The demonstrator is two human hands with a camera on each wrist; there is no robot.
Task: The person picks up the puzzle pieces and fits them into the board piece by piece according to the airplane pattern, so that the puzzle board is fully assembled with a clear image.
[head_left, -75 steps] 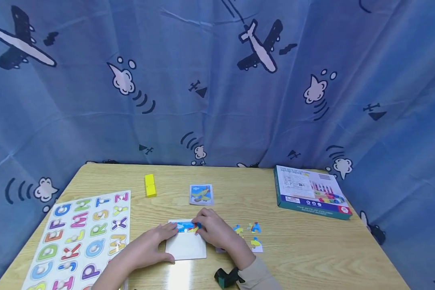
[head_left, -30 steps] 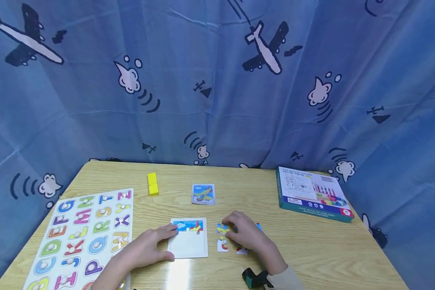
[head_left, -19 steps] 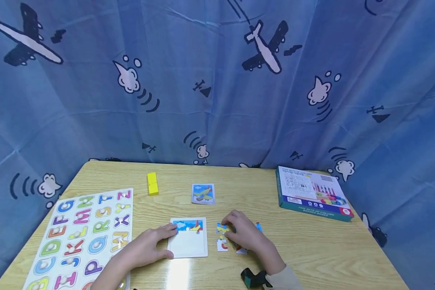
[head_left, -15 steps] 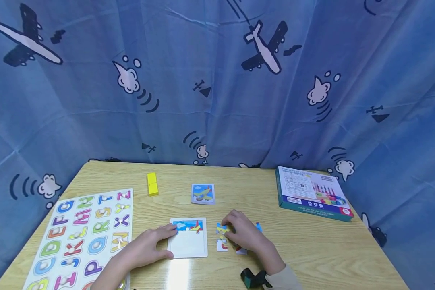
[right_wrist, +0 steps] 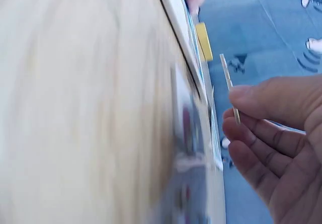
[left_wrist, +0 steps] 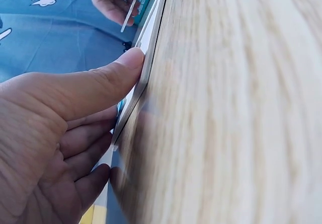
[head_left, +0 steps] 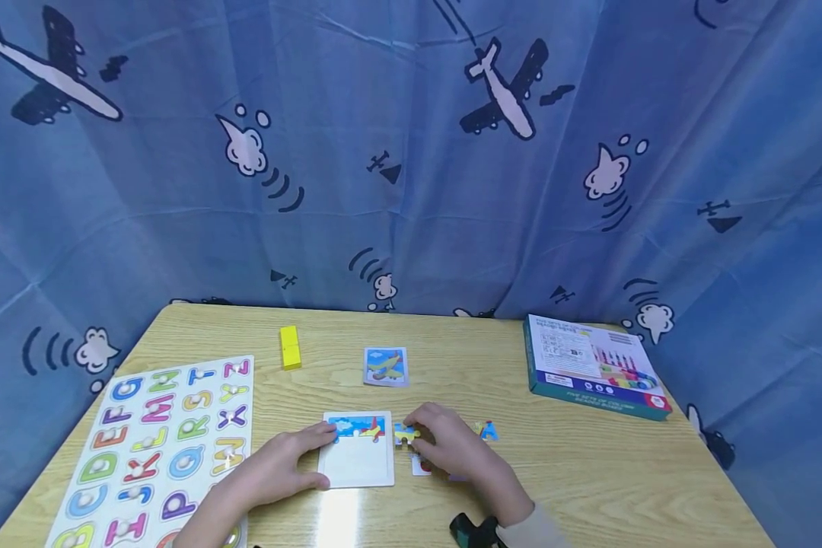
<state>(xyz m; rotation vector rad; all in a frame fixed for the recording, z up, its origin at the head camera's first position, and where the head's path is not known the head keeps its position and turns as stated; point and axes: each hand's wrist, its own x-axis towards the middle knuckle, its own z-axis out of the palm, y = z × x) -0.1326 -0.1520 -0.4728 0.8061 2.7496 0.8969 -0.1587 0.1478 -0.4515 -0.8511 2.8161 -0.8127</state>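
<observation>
A white puzzle tray [head_left: 358,464] lies on the table, its top strip filled with joined pieces of blue sky, cloud and a red-and-yellow plane tail. My left hand [head_left: 284,460] grips its left side, thumb at the near corner and fingers further up. The left wrist view shows the thumb [left_wrist: 108,80] pressing on the tray's edge. Just right of the tray, my right hand [head_left: 448,445] pinches a blue-and-yellow puzzle piece [head_left: 403,434]. In the right wrist view this thin piece [right_wrist: 230,85] is seen edge-on, raised off the table. Loose puzzle pieces [head_left: 421,466] lie partly hidden under the right hand.
A picture card of a yellow plane [head_left: 386,367] lies behind the tray. An alphabet board [head_left: 167,449] lies at left, with a yellow block [head_left: 290,348] beyond it. A flat box [head_left: 592,365] is at back right. Another loose piece [head_left: 488,431] lies right of the hand.
My right hand has gone from the tray to the loose pieces, taken hold of one, and moved it left toward the tray. The left hand stays on the tray.
</observation>
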